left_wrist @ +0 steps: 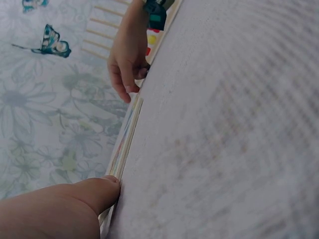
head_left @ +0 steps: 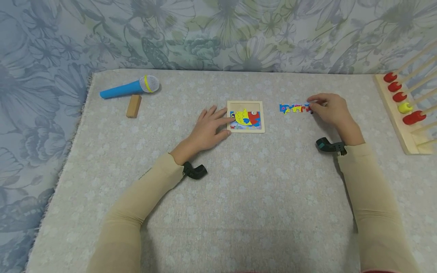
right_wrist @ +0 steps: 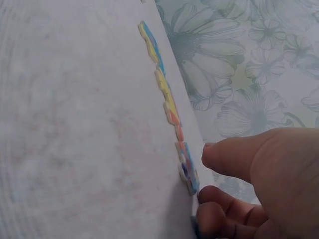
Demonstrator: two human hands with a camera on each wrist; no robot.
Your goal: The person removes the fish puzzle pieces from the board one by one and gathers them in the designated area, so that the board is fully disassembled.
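Note:
In the head view a square wooden puzzle frame holds a partly filled picture in yellow, red and blue. My left hand lies spread at its left side, the index fingertip on the picture and the thumb at the lower left corner. The left wrist view shows that thumb against the frame's edge. To the right, a row of several puzzle pieces lies on the cloth. Bent fingers of my right hand are at its right end. In the right wrist view, a gap shows between thumb and row.
A blue toy microphone and a wooden block lie at the back left. At the right edge stands a wooden bead counter with red and yellow beads. Floral wallpaper rises behind the cloth-covered table.

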